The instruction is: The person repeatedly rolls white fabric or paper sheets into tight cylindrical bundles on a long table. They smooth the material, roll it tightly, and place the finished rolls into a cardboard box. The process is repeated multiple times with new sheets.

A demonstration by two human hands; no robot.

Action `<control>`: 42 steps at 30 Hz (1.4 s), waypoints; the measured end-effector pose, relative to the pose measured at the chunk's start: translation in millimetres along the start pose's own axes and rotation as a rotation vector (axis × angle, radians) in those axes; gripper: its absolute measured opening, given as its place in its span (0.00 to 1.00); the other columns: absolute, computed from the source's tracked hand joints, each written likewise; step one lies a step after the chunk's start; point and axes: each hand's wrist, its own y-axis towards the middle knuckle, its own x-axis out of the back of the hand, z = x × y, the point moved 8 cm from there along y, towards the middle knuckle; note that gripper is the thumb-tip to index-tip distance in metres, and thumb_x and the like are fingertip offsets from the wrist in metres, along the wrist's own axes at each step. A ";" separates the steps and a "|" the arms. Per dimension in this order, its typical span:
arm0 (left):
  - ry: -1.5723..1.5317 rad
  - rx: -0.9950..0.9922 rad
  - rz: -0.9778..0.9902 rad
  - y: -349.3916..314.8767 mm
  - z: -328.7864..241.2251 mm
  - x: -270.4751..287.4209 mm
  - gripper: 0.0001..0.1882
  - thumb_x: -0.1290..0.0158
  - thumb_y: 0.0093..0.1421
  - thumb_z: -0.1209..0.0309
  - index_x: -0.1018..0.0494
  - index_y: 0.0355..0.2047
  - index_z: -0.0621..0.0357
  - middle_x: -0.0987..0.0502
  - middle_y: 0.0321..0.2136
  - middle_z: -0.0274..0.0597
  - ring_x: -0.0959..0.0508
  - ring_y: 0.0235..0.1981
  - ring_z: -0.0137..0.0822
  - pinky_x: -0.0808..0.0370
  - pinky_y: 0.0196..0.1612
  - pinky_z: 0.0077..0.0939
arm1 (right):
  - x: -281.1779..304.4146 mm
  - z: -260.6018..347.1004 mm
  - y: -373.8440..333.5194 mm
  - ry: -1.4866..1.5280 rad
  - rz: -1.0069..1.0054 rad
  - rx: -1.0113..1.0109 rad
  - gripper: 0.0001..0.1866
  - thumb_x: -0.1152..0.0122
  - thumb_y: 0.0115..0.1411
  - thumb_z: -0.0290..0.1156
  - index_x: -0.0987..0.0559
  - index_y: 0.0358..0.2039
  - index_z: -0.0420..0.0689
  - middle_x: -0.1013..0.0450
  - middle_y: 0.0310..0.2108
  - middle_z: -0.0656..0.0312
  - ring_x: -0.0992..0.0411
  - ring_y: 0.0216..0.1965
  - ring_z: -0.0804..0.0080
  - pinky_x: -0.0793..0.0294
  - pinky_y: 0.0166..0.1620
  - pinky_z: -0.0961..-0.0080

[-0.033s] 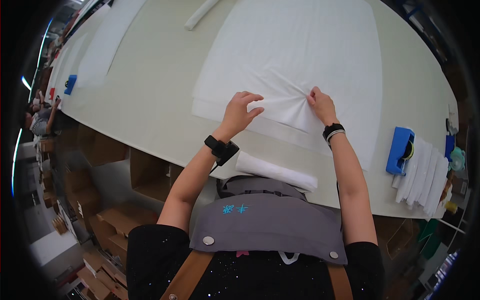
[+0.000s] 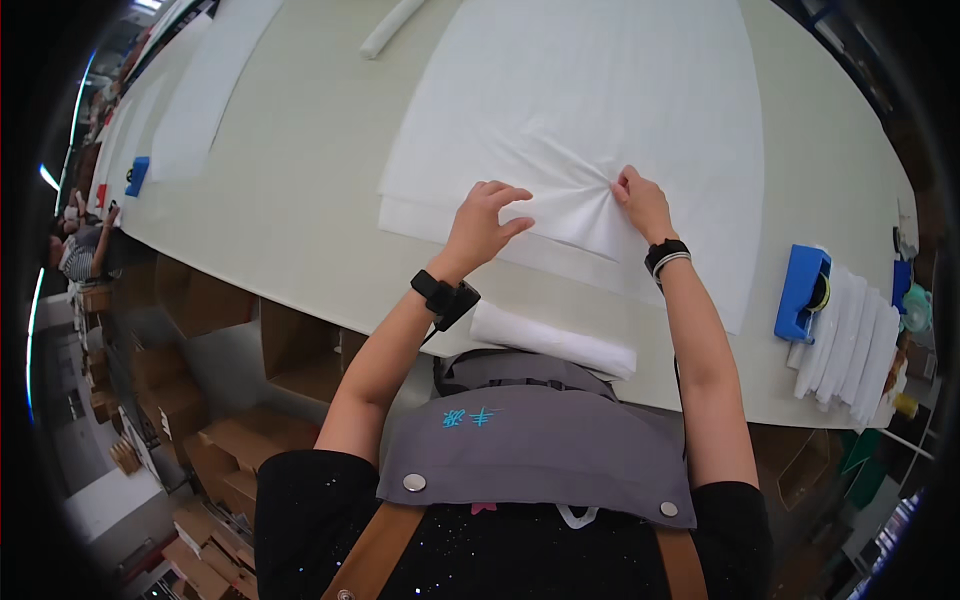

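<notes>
Thin white sheets (image 2: 580,90) lie layered on the pale table, their near edges slightly offset from one another. My right hand (image 2: 643,207) pinches the top sheet near its front edge, and creases fan out from the fingertips to the left. To the left of that pinch, my left hand (image 2: 482,226) hovers over or rests lightly on the sheet, thumb and fingers apart with nothing between them. A rolled white sheet (image 2: 552,340) lies along the table's front edge, between my forearms.
At the right, a blue tape dispenser (image 2: 803,292) stands beside several white rolls (image 2: 848,345). Another roll (image 2: 391,28) lies at the far side. More white sheets (image 2: 205,90) and a second blue dispenser (image 2: 138,176) are at the left. Cardboard boxes (image 2: 300,345) sit under the table.
Almost nothing differs: the view has shifted very slightly. My right hand keeps its pinch on the sheet, and my left hand stays apart from it.
</notes>
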 end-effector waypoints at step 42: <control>0.260 -0.049 0.323 59.4 3.8 -99.7 0.10 0.43 0.61 0.67 0.26 0.41 0.56 0.20 0.31 0.42 0.20 0.37 0.43 0.25 0.39 0.37 | -12.9 -2.7 -4.6 0.203 0.033 -0.013 0.20 0.35 0.62 0.47 0.24 0.43 0.44 0.21 0.35 0.53 0.22 0.37 0.59 0.25 0.40 0.63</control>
